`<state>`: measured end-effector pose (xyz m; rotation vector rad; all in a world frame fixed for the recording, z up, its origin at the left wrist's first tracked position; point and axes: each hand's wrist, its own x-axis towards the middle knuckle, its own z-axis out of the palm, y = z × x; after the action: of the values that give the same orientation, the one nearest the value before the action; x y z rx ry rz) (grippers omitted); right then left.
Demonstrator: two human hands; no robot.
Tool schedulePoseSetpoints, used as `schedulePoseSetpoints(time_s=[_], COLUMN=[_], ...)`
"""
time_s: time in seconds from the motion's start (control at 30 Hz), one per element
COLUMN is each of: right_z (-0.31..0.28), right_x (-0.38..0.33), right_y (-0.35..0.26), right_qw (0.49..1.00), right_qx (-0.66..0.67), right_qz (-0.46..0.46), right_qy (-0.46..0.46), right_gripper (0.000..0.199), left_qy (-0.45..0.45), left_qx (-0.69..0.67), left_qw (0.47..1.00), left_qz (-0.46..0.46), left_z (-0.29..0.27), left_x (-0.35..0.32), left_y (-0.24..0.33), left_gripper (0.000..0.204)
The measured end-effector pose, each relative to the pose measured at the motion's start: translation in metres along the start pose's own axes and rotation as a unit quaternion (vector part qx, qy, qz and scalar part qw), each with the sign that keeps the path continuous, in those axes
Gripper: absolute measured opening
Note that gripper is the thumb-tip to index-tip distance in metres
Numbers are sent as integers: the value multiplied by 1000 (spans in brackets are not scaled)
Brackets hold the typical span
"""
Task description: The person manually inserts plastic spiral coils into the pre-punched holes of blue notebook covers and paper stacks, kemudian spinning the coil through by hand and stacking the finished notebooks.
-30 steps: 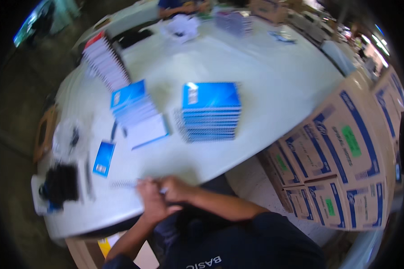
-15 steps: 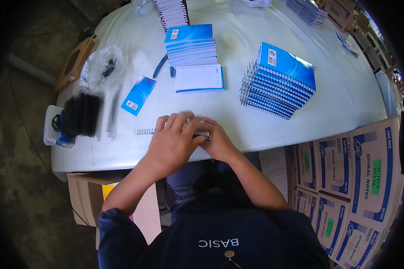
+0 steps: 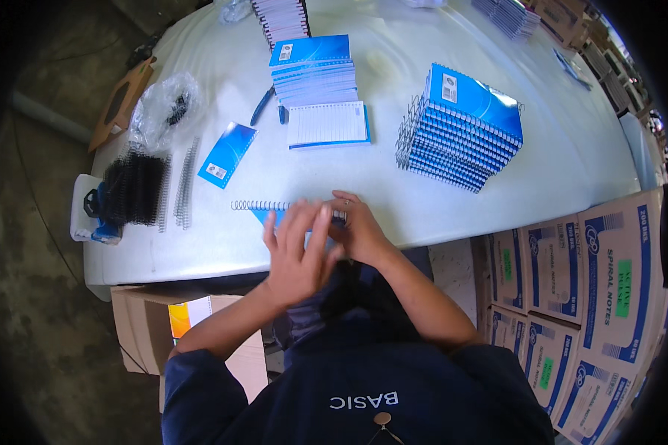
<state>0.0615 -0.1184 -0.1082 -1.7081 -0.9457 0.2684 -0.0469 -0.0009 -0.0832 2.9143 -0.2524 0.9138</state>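
At the table's near edge, a blue-covered notebook (image 3: 260, 216) lies mostly under my hands. A dark wire spiral (image 3: 251, 205) runs along its far edge and sticks out free to the left. My right hand (image 3: 364, 231) grips the notebook's right end, its fingers by the spiral. Over the notebook's middle hovers my left hand (image 3: 298, 256), fingers stretched and apart, slightly smeared by motion; whether it touches the spiral is hidden. Farther off are a pile of unbound blue notebooks (image 3: 313, 83), an open ruled pad (image 3: 326, 124) and a loose blue cover (image 3: 228, 154).
Spiral-bound notebooks (image 3: 467, 126) are stacked at the right. Blue-handled pliers (image 3: 262, 107) lie beside the unbound pile. At the left are black wire spirals (image 3: 135, 189), loose spirals (image 3: 186, 185) and a plastic bag (image 3: 163, 107). Cartons (image 3: 616, 274) stand right of the table, an open box (image 3: 137, 326) below left.
My left hand has drawn back toward me and its fingers have spread. More of the spiral and the notebook's blue corner now show. My right hand keeps its hold.
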Motion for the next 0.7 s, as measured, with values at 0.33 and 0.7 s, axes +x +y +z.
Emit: schedulePoseSetpoints(time_s=[0.33,0.7], right_z=[11,13], right_x=[-1,0], right_y=[25,33], right_qw=[992,998], right_qx=[123,61], right_qz=[-5,27], right_qy=[2,-17], right_gripper=[21,22], left_qy=[-172,-195], left_qx=[-227,-112], left_qw=[957,971], left_qz=[-50,83], left_z=[-31,-27], left_x=[73,86], left_y=[-13,-21], left_gripper=[27,18])
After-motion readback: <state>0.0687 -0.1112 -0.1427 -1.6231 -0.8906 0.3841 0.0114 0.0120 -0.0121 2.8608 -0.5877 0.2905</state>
